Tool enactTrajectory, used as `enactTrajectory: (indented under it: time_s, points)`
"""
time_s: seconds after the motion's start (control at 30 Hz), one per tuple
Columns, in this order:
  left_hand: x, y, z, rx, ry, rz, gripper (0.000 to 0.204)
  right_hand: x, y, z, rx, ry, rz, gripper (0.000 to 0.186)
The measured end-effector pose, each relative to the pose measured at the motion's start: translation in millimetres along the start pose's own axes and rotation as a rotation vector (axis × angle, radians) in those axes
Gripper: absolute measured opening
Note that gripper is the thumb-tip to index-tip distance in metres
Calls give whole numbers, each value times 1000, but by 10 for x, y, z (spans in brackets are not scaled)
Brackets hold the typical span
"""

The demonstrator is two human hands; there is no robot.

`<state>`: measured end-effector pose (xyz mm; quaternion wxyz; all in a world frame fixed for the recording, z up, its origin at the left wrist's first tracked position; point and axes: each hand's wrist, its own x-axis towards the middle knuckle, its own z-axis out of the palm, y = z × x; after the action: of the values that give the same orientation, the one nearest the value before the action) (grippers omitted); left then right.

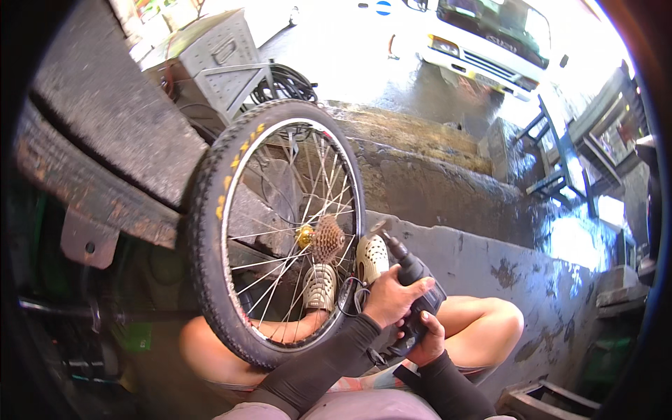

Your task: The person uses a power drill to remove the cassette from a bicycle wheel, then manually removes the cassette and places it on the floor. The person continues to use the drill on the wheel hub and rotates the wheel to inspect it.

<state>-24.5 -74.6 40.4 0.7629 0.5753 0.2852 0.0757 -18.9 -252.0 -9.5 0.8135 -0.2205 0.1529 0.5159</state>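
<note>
A bicycle wheel [208, 217] with a knobby tire stands in front of me between a wooden ledge and my legs, its rusty-looking cassette [327, 239] and gold hub [303, 236] facing me. My left hand [392, 295] is closed round the upper body of a dark power drill [429, 292], which has a small metal attachment [378, 227] at its tip. My right hand [427, 339] grips the drill lower down, at its handle. My pale clogs [372, 255] show behind the drill and through the spokes.
A wooden ledge [115, 119] runs along the left, with a metal toolbox [203, 56] and coiled hose [283, 87] behind the wheel. Concrete steps [420, 175] lie ahead, a white truck [490, 63] stands beyond, and a dark metal rack [560, 182] is at the right.
</note>
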Motion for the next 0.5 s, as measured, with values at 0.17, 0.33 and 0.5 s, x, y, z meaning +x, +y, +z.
enactTrajectory:
  time_s: [0.17,0.33,0.5]
  points:
    - [25,58,-69,-5,-33,-230,40,36,48,93,-2,28,-23,49]
    - [178,-126,-39,-16,-52,-262,42,83,-60,237,-34,79,-78,46]
    - [236,-153,-91,30,-120,-318,39,75,-137,241,-3,114,-131,45]
